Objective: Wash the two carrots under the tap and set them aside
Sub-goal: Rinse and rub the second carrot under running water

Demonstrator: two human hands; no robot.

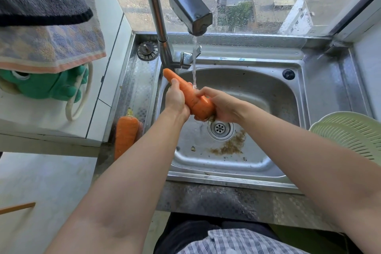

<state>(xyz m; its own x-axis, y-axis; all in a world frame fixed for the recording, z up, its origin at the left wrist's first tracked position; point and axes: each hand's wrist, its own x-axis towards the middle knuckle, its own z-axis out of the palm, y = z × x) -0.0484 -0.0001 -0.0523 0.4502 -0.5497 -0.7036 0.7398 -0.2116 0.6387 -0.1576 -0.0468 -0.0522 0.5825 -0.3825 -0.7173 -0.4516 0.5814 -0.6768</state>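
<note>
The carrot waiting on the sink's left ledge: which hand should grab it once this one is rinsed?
Left, probably. The left hand is nearer the waiting carrot; the right hand cups the held carrot at its thick end.

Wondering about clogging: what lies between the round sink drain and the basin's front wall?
In the head view, brown gritty dirt lies on the steel sink floor beside the drain.

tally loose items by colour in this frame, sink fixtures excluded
Orange: 2, the carrot held in both the left hand and right hand under the tap, and the carrot on the sink's left ledge
Green: 2, colander and frog-shaped toy
Grey-blue: 1, towel
Total: 5
</note>
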